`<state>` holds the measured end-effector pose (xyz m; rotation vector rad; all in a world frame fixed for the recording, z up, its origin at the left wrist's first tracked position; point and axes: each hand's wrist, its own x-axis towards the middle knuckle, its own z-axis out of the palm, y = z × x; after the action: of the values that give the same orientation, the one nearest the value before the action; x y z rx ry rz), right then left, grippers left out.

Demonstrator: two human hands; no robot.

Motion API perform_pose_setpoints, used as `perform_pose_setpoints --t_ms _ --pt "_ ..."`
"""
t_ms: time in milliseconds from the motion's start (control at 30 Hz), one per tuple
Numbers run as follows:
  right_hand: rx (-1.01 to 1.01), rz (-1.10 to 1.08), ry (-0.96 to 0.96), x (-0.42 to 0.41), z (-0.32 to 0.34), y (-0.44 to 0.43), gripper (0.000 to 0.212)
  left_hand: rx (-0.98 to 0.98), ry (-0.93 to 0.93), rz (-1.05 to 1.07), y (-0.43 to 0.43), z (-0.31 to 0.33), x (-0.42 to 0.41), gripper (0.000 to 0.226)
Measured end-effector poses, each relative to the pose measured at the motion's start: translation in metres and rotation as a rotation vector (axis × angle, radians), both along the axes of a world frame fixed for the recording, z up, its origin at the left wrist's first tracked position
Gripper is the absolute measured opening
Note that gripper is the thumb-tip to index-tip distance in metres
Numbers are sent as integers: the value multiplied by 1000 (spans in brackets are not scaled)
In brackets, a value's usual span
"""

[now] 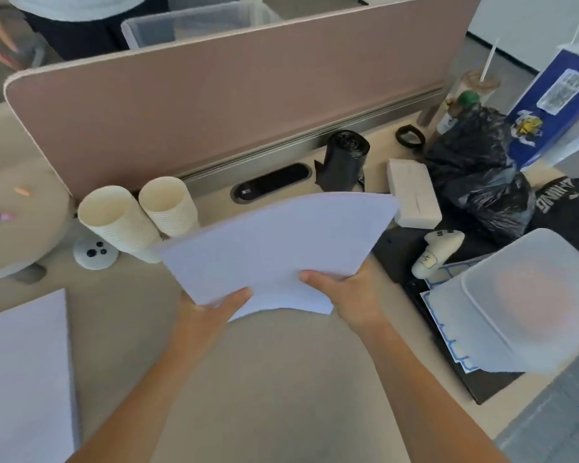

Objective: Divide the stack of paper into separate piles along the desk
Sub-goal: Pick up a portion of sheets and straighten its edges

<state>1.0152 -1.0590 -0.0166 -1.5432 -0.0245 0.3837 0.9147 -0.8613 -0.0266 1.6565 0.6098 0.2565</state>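
A stack of white paper (274, 248) is held above the middle of the beige desk (124, 315), tilted and fanned toward the far right. My left hand (211, 304) grips its near left corner with the thumb on top. My right hand (348, 289) grips the near right edge, thumb on top as well. A second pile of white paper (20, 372) lies flat on the desk at the near left, partly cut off by the frame's edge.
Two stacks of paper cups (127, 222) lean by the pink divider (214, 105). A black bag roll (345, 162), a tissue box (413, 195), black bags (475, 168), a white controller (437, 248) and a translucent lid (528, 299) crowd the right. Another person stands behind the divider.
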Motion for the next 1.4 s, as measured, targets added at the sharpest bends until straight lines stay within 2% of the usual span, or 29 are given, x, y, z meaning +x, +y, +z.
perform_pose_setpoints --t_ms 133,200,267,367,467,533,633,833,1000,1167,1267,1333,1367,1400 --pt "-58 29 36 5 -3 6 30 -102 52 33 -8 1 6 31" --pt "-87 32 38 15 1 6 24 -94 69 47 -8 6 16 31" --pt "-132 17 19 31 12 4 19 -94 108 29 -7 15 30 22" --pt "-282 29 6 58 20 -2 13 -163 199 15 -9 17 49 23" --pt "-594 134 -12 76 5 -5 36 -187 331 -6 -16 -1 58 24" --pt "-718 198 27 84 -10 -3 49 -194 410 -36 -22 -13 62 24" --pt "-866 239 30 98 -34 3 48 -232 478 -63 -24 -34 70 28" --pt "-1001 243 -153 112 -71 5 45 -257 588 -4 -27 -57 87 11" --pt "-1061 224 -181 114 -61 11 52 -67 677 -43 -31 -44 94 29" --pt "-1299 312 -232 104 -38 14 45 137 842 -72 -12 -36 72 51" --pt "-1391 306 -279 92 -20 23 41 87 843 -152 17 -33 38 56" --pt "-1377 342 -335 77 -8 42 41 -16 765 -139 40 -29 11 41" --pt "-1332 367 -357 67 -2 54 41 -55 738 -138 51 -24 -4 25" --pt "-1262 395 -363 55 3 68 40 -93 704 -113 63 -17 -18 20"
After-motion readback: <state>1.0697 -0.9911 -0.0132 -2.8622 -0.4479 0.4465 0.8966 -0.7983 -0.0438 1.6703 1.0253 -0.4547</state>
